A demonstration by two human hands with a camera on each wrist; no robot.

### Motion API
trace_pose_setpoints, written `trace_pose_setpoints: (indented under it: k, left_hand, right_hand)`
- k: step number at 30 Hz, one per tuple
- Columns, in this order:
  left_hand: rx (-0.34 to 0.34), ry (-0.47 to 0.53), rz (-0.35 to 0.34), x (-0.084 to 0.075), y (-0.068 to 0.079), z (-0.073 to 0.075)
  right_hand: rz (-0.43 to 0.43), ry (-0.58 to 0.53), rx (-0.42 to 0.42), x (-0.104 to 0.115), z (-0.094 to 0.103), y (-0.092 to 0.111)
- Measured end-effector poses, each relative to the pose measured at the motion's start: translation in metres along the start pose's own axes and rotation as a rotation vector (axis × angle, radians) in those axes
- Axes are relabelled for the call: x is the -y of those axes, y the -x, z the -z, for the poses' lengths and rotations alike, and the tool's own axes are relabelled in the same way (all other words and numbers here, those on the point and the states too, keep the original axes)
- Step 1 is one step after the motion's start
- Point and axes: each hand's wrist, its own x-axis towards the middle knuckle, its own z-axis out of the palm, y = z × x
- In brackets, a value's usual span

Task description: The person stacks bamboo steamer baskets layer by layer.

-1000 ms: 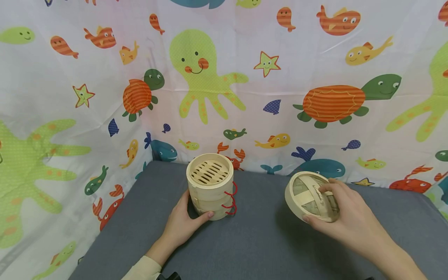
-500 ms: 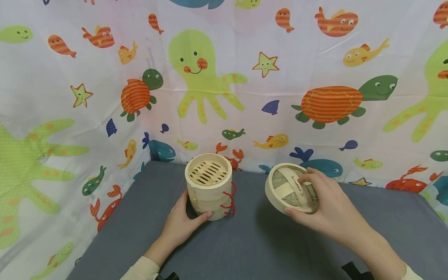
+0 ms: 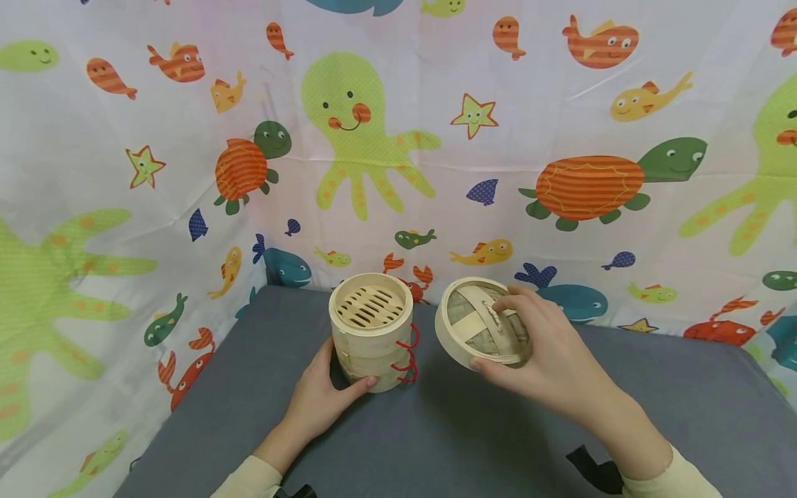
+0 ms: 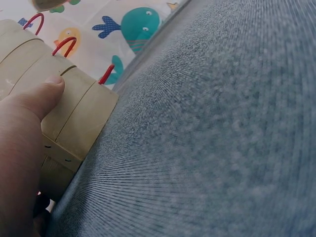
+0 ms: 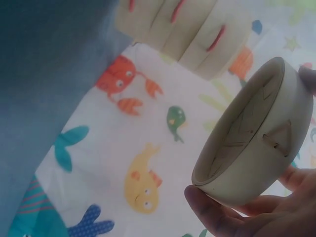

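Observation:
A bamboo steamer (image 3: 373, 346) of stacked round tiers stands upright on the grey cloth, its slotted top showing and red loops on its right side. My left hand (image 3: 324, 398) grips its lower part, thumb across the front, fingers hidden behind. In the left wrist view the thumb (image 4: 42, 96) lies against the tier wall. To the right, my right hand (image 3: 542, 332) holds the round woven steamer lid (image 3: 476, 321) by its edge, tilted and raised above the cloth. The right wrist view shows the lid's hollow underside (image 5: 242, 128) turned toward the steamer.
Grey cloth (image 3: 386, 449) covers the table under both hands. Behind and to the left hangs a white curtain (image 3: 423, 194) printed with sea animals, meeting the table's back edge close behind the steamer. A black strap (image 3: 594, 470) sits near the right wrist.
My right hand has carried the lid leftward and slightly up, from well right of the steamer to close beside it. The left hand and the steamer have stayed in place.

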Motion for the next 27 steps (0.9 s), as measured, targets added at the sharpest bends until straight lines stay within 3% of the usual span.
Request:
trace_pose_setpoints:
  k: [11, 27]
  left_hand:
    - [0.0, -0.015, 0.004, 0.001, 0.0, 0.003]
    - [0.002, -0.003, 0.012, 0.0, -0.001, 0.002]
  right_hand:
    - [0.066, -0.044, 0.006, 0.02, -0.018, -0.025]
    - [0.191, -0.016, 0.014, 0.027, -0.031, -0.066]
